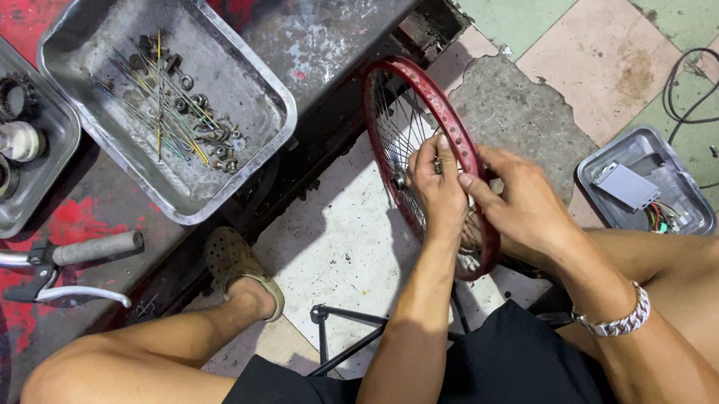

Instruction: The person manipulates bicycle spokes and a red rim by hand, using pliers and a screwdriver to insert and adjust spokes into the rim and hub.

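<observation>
A small red spoked wheel rim [419,91] stands upright on edge between my knees. My left hand [437,190] reaches in among the spokes near the hub, fingers pinched on a spoke or the hub. My right hand [522,204] grips the rim's right side from outside, thumb over the red edge; a silver chain bracelet [621,319] is on that wrist.
A metal tray [260,80] with loose spokes and nuts lies on a red worn bench. Another tray [48,162] at left holds bearings and hub parts. A handlebar grip with brake lever [83,255] pokes in from the left. A small tray [683,188] with a wired controller box sits on the tiled floor at right.
</observation>
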